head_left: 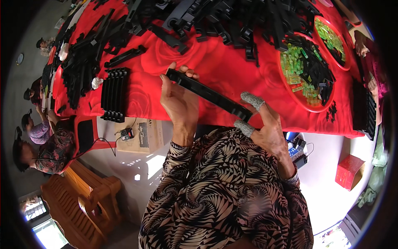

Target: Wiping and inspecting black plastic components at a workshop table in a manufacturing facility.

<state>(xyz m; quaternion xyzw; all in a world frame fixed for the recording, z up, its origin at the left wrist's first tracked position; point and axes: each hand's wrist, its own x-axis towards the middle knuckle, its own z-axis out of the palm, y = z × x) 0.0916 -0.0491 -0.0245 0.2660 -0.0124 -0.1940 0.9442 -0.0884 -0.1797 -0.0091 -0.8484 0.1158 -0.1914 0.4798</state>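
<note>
A long black plastic housing (209, 94), shaped like a spirit level body, slants across the space between my hands above the table's near edge. My left hand (180, 97) is closed around its upper left end, thumb in front and fingertips behind. At the lower right end, my right hand (265, 124) grips it between thumb and forefinger, both wrapped in grey textured finger covers. Left of my hands, a stack of similar black housings (115, 95) lies in a neat row on the red cloth, beside a small crumpled white lump (97, 83).
A heap of black parts (232, 20) covers the far side of the red-clothed table (215, 62). To the right stand a red basket (286, 89) with green vials and small black pieces, and another basket (346, 62). Other people sit at left and right; a wooden bench (70, 203) is at lower left.
</note>
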